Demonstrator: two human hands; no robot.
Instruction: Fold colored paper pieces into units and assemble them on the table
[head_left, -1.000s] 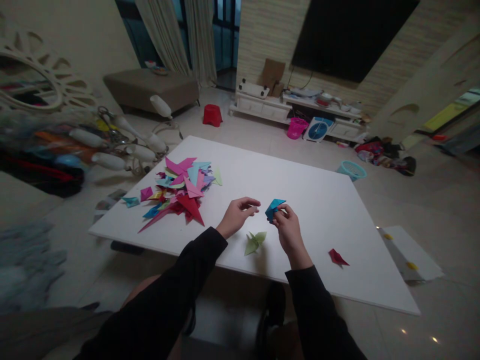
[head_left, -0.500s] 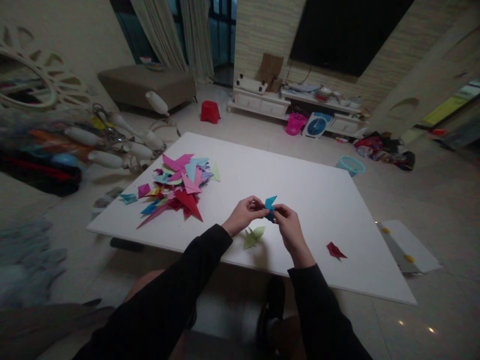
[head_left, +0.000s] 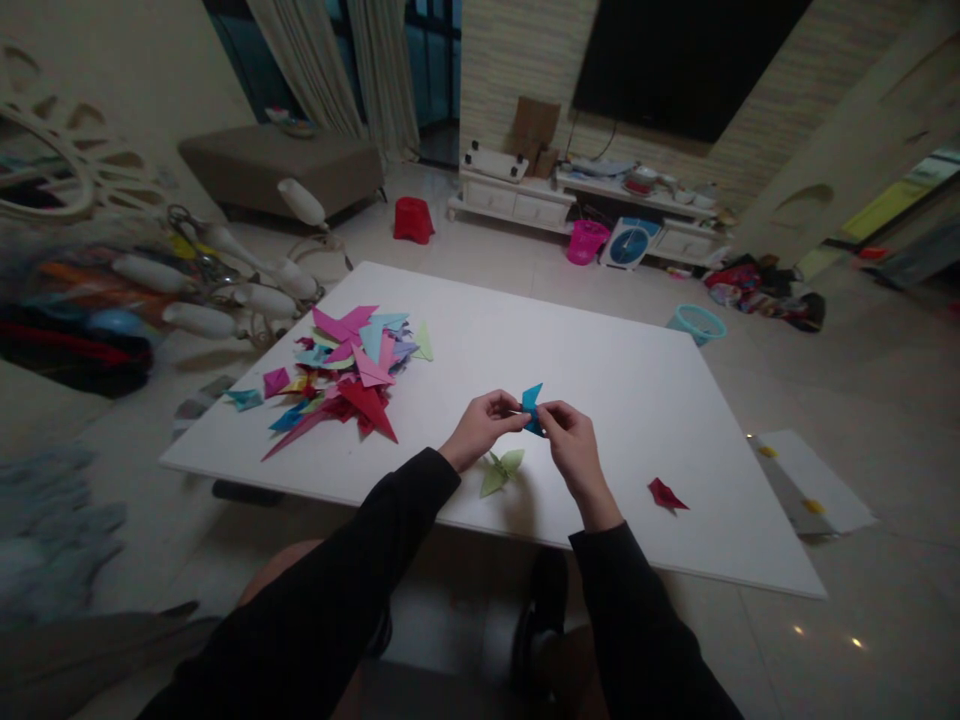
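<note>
A small piece of blue folded paper [head_left: 532, 398] is held above the table between both hands. My left hand [head_left: 484, 425] pinches its left side with thumb and fingers. On its right side, my right hand [head_left: 574, 445] grips it the same way. The fingers cover part of the paper, so its full shape is hidden. Just below the hands, a light green paper crane [head_left: 501, 471] rests on the white table [head_left: 600, 350]. Farther right lies a dark red folded paper piece [head_left: 666, 494].
A heap of colourful folded papers [head_left: 360, 375] covers the table's left part. Beyond the table are a red stool [head_left: 413, 220], a pink basket [head_left: 586, 242] and a blue-and-white fan [head_left: 630, 243]. A light blue basin [head_left: 697, 323] stands past the right edge, and lamp shades [head_left: 259, 298] sit at left.
The blue paper has turned slightly in my fingers, and my right fingers have shifted on it. The whole view has moved a little; the table items stay in place.
</note>
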